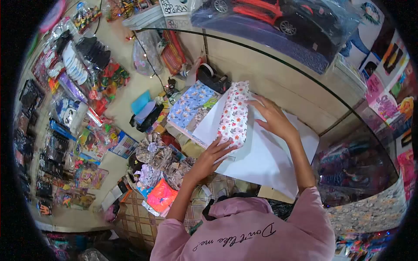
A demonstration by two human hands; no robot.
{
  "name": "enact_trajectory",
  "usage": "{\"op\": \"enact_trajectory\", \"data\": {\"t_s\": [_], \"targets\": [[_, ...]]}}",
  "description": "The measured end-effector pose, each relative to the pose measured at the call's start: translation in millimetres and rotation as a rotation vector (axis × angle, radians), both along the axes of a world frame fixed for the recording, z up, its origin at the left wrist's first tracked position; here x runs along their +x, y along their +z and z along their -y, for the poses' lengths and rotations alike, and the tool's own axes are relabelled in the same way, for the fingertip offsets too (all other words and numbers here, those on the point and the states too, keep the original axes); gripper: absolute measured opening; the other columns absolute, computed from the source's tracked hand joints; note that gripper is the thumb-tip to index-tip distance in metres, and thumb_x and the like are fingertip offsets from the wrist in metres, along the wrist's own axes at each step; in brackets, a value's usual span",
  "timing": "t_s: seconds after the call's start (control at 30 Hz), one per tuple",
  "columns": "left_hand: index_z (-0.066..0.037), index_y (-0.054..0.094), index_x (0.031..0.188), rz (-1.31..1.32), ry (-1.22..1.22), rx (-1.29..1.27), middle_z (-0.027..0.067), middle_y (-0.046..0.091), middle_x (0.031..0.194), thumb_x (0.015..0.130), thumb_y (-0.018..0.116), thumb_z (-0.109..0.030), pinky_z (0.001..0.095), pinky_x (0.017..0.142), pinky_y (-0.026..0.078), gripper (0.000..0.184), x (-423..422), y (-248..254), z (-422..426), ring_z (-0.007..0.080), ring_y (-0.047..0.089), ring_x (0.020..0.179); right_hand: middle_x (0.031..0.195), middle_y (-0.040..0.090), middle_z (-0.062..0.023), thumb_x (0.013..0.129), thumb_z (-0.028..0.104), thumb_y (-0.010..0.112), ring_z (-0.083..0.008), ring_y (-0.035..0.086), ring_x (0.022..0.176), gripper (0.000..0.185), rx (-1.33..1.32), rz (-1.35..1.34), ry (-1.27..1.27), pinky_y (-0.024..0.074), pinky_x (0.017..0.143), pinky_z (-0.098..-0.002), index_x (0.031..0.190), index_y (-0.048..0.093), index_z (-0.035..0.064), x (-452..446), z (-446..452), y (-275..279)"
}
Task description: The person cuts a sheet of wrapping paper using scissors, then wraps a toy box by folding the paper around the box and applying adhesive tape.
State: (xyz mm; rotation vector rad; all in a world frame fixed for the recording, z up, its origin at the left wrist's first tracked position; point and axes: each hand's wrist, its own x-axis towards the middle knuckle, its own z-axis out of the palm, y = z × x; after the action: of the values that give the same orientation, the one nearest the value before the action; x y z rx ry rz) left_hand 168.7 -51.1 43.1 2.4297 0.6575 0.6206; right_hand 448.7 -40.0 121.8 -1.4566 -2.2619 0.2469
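A long box-like packet [235, 111] in white paper with red and pink flowers lies on a large white sheet [272, 156]. My left hand [212, 156] rests at its near left end, fingers stretched out and touching the flowered paper. Along the far right side is my right hand [274, 119], its fingers spread with the tips close to the packet's edge; whether they touch it I cannot tell. To the left, green-handled scissors [210, 102] lie on blue flowered paper [191, 102]. Behind them stands a black tape dispenser [212, 79].
A curved glass shelf edge [244, 42] runs above the work surface, with a boxed red toy car [261, 11] on it. Scrunched fabric items [161, 152] and a bright pink packet [161, 194] sit at the left. Packaged goods hang on the left wall.
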Motion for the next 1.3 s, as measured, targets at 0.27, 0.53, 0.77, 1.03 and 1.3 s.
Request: {"op": "enact_trajectory", "data": {"t_s": [0.27,0.53,0.77,1.03,1.3], "targets": [[-0.022,0.058,0.127,-0.088,-0.107,0.136,0.0026,0.046,0.141,0.074,0.062,0.004,0.0427,0.11,0.036,0.06,-11,8,-13,0.0338,0.037,0.133,0.149,0.032,-0.008,0.062,0.007,0.08,-0.0236,0.029,0.139,0.088,0.146,0.417,0.415,0.0198,0.115,-0.0497,0.14,0.04,0.0212,-7,-53,-23],[-0.004,0.064,0.088,0.089,0.276,0.246,0.0066,0.066,0.108,0.064,0.073,-0.003,0.0371,0.084,0.05,0.026,-42,4,-29,0.0281,0.062,0.1,0.127,0.052,-0.0119,0.066,0.026,0.079,-0.0291,0.052,0.115,0.072,0.146,0.44,0.501,0.0349,0.106,-0.0432,0.131,0.05,0.0152,9,-69,-45],[-0.001,0.064,0.092,0.229,0.461,0.108,0.0093,0.067,0.101,0.071,0.071,0.0,0.0375,0.081,0.049,0.022,-69,-9,-48,0.0294,0.063,0.091,0.126,0.05,-0.0143,0.074,0.025,0.075,-0.0318,0.048,0.118,0.066,0.229,0.249,0.434,0.0367,0.103,-0.0452,0.132,0.047,0.009,7,-47,-60],[-0.001,0.054,0.078,0.172,0.441,0.254,0.0108,0.064,0.088,0.068,0.067,0.006,0.0372,0.073,0.049,0.018,-85,-22,-67,0.0314,0.062,0.086,0.136,0.045,-0.0203,0.08,0.022,0.068,-0.0388,0.047,0.124,0.062,0.201,0.251,0.516,0.0495,0.093,-0.0464,0.137,0.044,0.0189,7,-54,-60],[-0.005,0.054,0.083,0.094,0.565,0.376,0.0109,0.062,0.1,0.067,0.063,0.006,0.0389,0.079,0.044,0.022,-81,-3,-61,0.0308,0.057,0.088,0.133,0.043,-0.025,0.08,0.004,0.055,-0.0433,0.051,0.118,0.076,0.431,0.505,0.473,0.0571,0.08,-0.0417,0.143,0.032,0.0389,0,-45,-68]]}}
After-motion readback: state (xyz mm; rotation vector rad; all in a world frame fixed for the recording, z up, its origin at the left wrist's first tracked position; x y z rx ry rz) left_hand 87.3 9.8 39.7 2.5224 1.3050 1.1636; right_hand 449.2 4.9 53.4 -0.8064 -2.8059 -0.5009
